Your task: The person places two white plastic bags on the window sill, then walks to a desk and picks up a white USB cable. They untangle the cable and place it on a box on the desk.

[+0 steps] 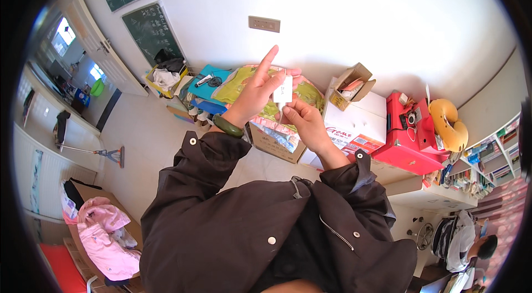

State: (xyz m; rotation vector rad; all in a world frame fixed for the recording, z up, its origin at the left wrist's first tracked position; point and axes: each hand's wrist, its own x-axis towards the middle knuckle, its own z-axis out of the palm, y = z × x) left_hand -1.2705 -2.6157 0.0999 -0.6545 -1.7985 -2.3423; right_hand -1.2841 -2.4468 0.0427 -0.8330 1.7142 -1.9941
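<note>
Between my two hands, in the middle of the view, is a small white power adapter (283, 90) with a cable at its lower end and writing on its face. My left hand (266, 85) grips its upper part between thumb and fingers, the index finger stretched upward. A green bangle (227, 126) circles that wrist. My right hand (304, 118) pinches the white plug and cable (281, 109) at the adapter's bottom. Beyond them on the white wall is a socket panel (264, 24), apart from the adapter. Behind my hands lies a green patterned cloth (241, 81) over stacked things.
To the right stand a white carton (353, 116), a small open cardboard box (351, 85), a red box (409, 151) and a yellow neck pillow (449, 124). Two chalkboards (151, 31) hang at upper left. A mop (114, 155) lies left; a person (469, 243) sits at lower right.
</note>
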